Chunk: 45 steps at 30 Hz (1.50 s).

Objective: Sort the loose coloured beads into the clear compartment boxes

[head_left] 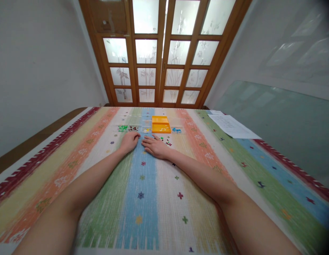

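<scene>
My left hand (129, 141) rests on the striped tablecloth with its fingers curled in; whether anything small is in them is hidden. Beside it, my right hand (155, 147) lies palm down, its fingers stretched out and apart. Just beyond the hands stand small clear boxes holding green pieces (123, 128), dark red-brown pieces (133, 128), yellow and white pieces (146, 130) and blue pieces (176, 130). An orange case (161, 119) is open among them, with small pale pieces inside. Several loose green and red pieces (168, 143) lie right of my right hand.
Printed paper sheets (232, 126) lie at the far right of the striped tablecloth (143, 219). A pale glass panel (281, 124) stands along the right side. Behind the table are wooden doors (160, 67) with frosted panes.
</scene>
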{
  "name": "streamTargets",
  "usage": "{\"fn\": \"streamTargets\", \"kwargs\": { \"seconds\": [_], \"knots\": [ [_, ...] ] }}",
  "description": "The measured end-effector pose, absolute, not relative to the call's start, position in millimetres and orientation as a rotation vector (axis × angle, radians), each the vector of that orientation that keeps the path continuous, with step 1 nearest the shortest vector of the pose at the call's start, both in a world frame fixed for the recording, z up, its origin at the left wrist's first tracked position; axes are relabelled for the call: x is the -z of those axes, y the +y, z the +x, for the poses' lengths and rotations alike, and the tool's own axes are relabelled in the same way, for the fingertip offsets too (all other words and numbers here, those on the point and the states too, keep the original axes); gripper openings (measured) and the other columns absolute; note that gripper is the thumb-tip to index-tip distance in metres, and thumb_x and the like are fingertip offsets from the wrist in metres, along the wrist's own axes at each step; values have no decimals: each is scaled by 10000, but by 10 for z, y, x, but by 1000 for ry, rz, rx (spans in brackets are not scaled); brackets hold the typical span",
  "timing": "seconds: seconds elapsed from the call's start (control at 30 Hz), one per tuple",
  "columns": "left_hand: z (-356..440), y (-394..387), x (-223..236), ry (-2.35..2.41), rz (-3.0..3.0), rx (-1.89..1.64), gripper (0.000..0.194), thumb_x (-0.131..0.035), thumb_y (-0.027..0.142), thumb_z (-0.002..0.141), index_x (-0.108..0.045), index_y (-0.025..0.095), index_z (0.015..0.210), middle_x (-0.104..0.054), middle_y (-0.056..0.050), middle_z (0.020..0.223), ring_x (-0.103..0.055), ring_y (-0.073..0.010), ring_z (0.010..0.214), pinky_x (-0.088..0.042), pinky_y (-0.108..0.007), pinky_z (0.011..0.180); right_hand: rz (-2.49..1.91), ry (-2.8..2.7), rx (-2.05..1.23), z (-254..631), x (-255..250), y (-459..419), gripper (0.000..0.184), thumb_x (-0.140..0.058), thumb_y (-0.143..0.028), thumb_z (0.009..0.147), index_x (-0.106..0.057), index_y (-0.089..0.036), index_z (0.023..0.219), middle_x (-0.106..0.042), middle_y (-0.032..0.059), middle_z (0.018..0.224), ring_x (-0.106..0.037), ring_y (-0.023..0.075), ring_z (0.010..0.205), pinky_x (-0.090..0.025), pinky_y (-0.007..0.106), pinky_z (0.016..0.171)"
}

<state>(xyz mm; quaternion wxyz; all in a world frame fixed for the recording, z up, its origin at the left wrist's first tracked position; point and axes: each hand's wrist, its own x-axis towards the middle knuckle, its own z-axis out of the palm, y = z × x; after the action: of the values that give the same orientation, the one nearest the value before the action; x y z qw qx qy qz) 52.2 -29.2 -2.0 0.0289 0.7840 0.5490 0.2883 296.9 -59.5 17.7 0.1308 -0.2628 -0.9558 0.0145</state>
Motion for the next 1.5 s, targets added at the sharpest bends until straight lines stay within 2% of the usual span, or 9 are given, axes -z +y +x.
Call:
{"fn": "streamTargets", "kwargs": {
  "seconds": [0.3,0.47,0.7,0.8,0.9,1.03,1.2,1.5],
  "knots": [
    [558,-345,-37,1538,2525,-836,255,-559,232,964,-797,217,1055,-773,-88,1082,-681,-269,1071,-526,-437,1037,-1053,-2459,-7,3286,-309,-399,474,-343,-379,1143,-594,-244,1522,-571,107,1578,-454,256,1509,-204,548,1308],
    [598,-417,-87,1423,2633,-752,261,-560,229,969,-786,222,1099,-732,-96,1119,-648,-271,1117,-516,-442,1051,-1253,-2240,26,3548,-319,-181,473,-324,-340,1138,-653,-210,1452,-596,139,1541,-497,280,1460,-270,540,1276],
    [671,-509,-144,1256,2705,-682,300,-553,273,1008,-761,240,1221,-714,-102,1217,-626,-280,1181,-493,-466,1103,-1393,-2304,-30,3702,-152,-4,475,-319,-341,1136,-700,-199,1381,-530,147,1611,-428,300,1528,-272,603,1260],
    [721,-562,-178,1147,2734,-633,355,-552,312,1030,-720,262,1338,-692,-98,1338,-598,-279,1280,-454,-473,1172,-1315,-2298,-19,3722,-180,13,458,-350,-331,1127,-739,-193,1323,-635,148,1494,-533,292,1421,-353,530,1216],
    [765,-604,-197,1022,2751,-585,425,-559,357,1044,-656,288,1453,-640,-89,1472,-543,-273,1393,-394,-475,1241,-1285,-2310,2,3742,-238,7,388,-449,-333,1099,-789,-179,1206,-749,150,1252,-637,282,1213,-450,433,1084],
    [795,-621,-197,957,2759,-512,450,-529,389,1067,-625,301,1497,-600,-69,1553,-471,-268,1490,-310,-484,1299,-1306,-2352,6,3763,-290,-24,293,-547,-297,1048,-814,-193,1111,-777,126,1063,-661,268,1060,-463,383,977],
    [798,-615,-196,972,2737,-503,431,-516,394,1073,-651,291,1469,-613,-52,1550,-456,-267,1510,-314,-481,1297,-1326,-2435,-21,3745,-332,-80,220,-627,-279,991,-826,-202,1044,-777,109,1042,-673,258,1022,-464,349,908],
    [788,-610,-211,1011,2751,-581,404,-474,377,1086,-704,253,1395,-679,-89,1436,-541,-265,1389,-378,-478,1255,-1327,-2469,-54,3687,-321,-121,172,-663,-261,968,-815,-208,1030,-778,99,1037,-683,250,1002,-465,346,927]
  ]
}}
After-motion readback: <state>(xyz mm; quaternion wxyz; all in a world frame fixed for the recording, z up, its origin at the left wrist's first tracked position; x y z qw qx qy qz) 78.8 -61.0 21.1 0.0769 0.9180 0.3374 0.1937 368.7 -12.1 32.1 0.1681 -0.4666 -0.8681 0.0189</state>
